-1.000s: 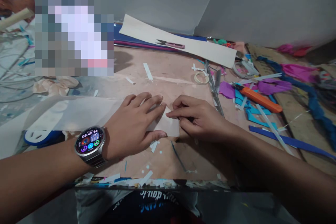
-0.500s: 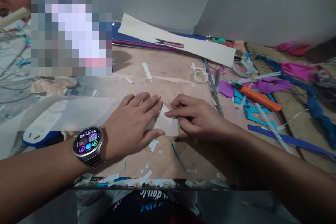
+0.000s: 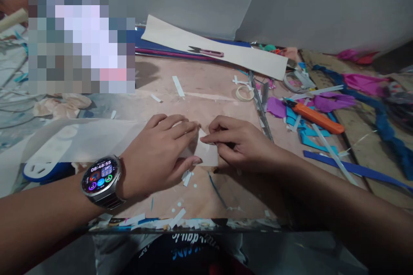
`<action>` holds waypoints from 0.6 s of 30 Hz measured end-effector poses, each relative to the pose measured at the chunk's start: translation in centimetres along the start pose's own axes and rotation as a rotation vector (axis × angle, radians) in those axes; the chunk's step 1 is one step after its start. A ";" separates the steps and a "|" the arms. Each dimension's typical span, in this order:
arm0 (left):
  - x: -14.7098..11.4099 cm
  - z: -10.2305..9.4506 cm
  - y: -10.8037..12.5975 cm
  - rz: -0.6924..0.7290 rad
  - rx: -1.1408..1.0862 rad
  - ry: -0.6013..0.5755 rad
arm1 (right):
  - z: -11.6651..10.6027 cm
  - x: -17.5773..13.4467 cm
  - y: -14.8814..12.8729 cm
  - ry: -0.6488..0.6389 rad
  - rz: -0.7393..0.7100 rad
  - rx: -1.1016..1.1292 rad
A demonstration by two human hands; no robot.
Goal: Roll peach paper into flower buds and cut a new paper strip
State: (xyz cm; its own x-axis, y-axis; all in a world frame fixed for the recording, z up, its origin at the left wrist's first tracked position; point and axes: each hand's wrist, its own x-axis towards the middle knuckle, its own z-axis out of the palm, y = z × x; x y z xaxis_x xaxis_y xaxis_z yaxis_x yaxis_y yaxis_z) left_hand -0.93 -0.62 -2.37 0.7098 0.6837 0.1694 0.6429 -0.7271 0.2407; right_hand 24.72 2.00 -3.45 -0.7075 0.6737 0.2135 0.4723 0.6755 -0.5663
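A long white translucent strip [image 3: 103, 139] runs across the table, its right end between my two hands. My left hand [image 3: 161, 146], wearing a smartwatch, lies palm down on the strip with its fingers stretched out. Just right of it my right hand [image 3: 238, 139] is closed in a pinch over the strip's end. Something thin seems to be between the thumb and forefinger, too small to make out. Under my left thumb lie small white paper scraps [image 3: 186, 179].
Thread snips [image 3: 206, 52] rest on a curved cream strip [image 3: 251, 60] at the back. A tape roll [image 3: 244, 93], a metal ruler [image 3: 260, 109] and an orange box cutter [image 3: 314, 117] lie to the right, among coloured scraps. A white-blue power strip [image 3: 41, 172] is at left.
The camera view has shifted slightly. My left hand has drawn a little to the left, its thumb and fingers slightly more bent. My right hand keeps its pinch at the strip's end.
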 end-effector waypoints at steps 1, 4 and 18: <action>0.0 0.0 0.0 0.020 -0.008 0.004 | 0.0 0.0 0.0 -0.005 0.000 0.000; -0.1 0.1 -0.1 0.085 -0.032 0.000 | -0.1 0.0 -0.1 -0.013 -0.004 0.002; 0.0 0.3 0.1 0.036 -0.040 -0.080 | -0.3 0.2 -0.3 -0.005 -0.022 -0.012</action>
State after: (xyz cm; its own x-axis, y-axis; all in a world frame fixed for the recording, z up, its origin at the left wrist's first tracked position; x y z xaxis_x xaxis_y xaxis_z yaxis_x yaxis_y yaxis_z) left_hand -0.83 -0.71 -2.63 0.7544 0.6484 0.1019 0.6054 -0.7473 0.2739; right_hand 24.61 1.99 -3.03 -0.7203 0.6573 0.2215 0.4630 0.6934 -0.5521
